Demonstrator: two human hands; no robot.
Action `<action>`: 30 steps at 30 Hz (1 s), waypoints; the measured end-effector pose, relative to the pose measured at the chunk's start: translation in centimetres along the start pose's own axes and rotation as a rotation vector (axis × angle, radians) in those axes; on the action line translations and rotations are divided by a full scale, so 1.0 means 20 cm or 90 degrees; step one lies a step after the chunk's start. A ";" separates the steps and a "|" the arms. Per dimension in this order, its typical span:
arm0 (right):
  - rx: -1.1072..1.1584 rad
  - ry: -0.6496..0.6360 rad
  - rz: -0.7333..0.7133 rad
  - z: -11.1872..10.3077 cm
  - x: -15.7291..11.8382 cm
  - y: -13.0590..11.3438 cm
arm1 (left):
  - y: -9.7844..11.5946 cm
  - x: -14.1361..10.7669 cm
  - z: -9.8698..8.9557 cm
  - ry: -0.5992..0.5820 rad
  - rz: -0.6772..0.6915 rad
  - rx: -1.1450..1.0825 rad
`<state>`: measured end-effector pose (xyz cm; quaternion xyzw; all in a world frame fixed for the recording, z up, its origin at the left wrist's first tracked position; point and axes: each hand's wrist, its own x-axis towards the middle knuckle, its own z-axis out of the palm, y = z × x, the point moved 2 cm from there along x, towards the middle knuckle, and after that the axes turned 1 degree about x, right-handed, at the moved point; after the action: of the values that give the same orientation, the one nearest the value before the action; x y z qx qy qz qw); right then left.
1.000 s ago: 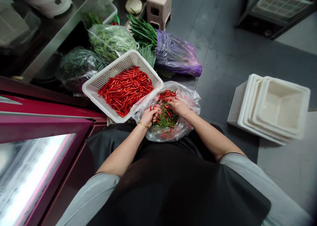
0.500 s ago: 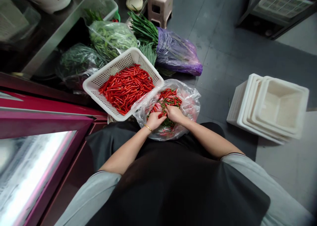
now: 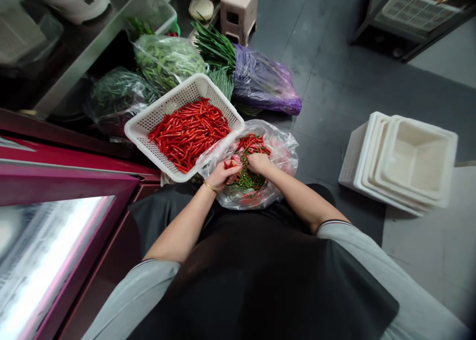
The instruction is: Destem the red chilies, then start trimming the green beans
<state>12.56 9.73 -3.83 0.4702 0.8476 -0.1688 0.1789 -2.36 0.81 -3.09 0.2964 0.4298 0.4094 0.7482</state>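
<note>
Red chili peppers with green stems [image 3: 250,142] fill a clear plastic bag [image 3: 284,146] on my lap. My left hand [image 3: 222,175], with a bracelet at the wrist, is closed on red chili peppers at the bag's left side. Over the middle of the bag is my right hand [image 3: 259,163], its fingers curled down among the green stems [image 3: 250,180]; what they grip is hidden. A white perforated basket [image 3: 143,140] stands against the bag's left edge, holding a heap of red chilies [image 3: 191,134] that show no green stems.
Behind the basket lie a bag of green pods [image 3: 169,62], a bag of dark greens [image 3: 121,97] and a purple bag [image 3: 266,82] of long green stalks. A stool [image 3: 240,12] stands beyond. Stacked white baskets [image 3: 420,156] are on the right, a lit cabinet [image 3: 67,221] on the left.
My left hand has moved left, away from my right hand, with red chilies in its fingers. My right hand has shifted slightly up, its fingers now deeper among the stems.
</note>
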 end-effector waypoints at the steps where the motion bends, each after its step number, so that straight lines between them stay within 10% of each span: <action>1: 0.020 -0.007 -0.008 -0.01 0.00 0.01 | -0.02 0.01 0.00 0.021 -0.017 0.011; 10: 0.666 0.043 0.031 0.05 -0.22 0.04 | -0.19 0.12 0.10 0.086 -0.156 0.065; 17: 0.553 0.156 0.027 0.05 -0.26 0.07 | -0.13 0.08 0.04 0.033 -0.089 0.187; 24: 0.831 -0.124 -0.126 0.05 -0.31 -0.05 | -0.06 0.01 0.11 0.008 0.066 0.335; 30: 0.441 0.122 -0.095 0.08 -0.33 -0.10 | 0.16 -0.13 0.19 0.064 0.223 0.225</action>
<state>14.41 3.16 -1.84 0.4535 0.7851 -0.4134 -0.0837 -1.01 -0.22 2.28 0.4720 0.4734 0.4654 0.5801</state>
